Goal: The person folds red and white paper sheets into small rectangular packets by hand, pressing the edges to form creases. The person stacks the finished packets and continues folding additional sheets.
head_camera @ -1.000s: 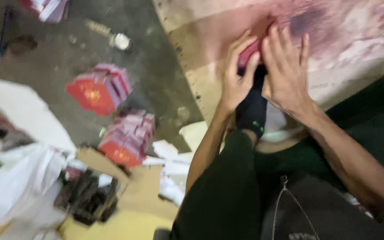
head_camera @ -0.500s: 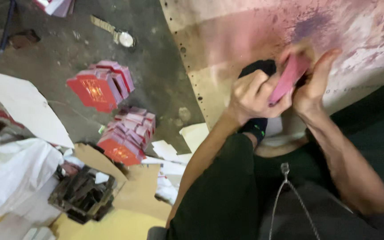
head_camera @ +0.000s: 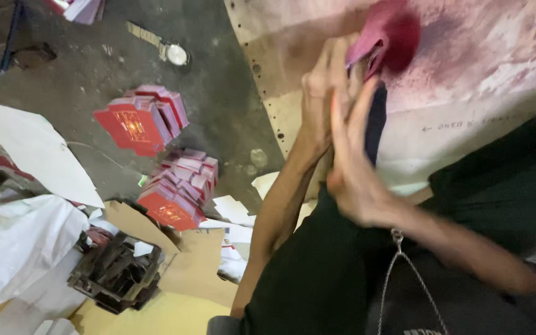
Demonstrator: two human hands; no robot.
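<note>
Since half a second ago the hands have swung up and drawn together, and the red card now sits higher on the board. The board (head_camera: 466,124), pale and stained pink, fills the upper right. On the grey floor (head_camera: 218,93) lie two stacks of red cards (head_camera: 141,121) (one fanned, one squared). The left hand (head_camera: 321,93) pinches the red card (head_camera: 383,37) at the board's top edge. The right hand (head_camera: 355,167) is flat, fingers pressed together, just beside the left.
</note>
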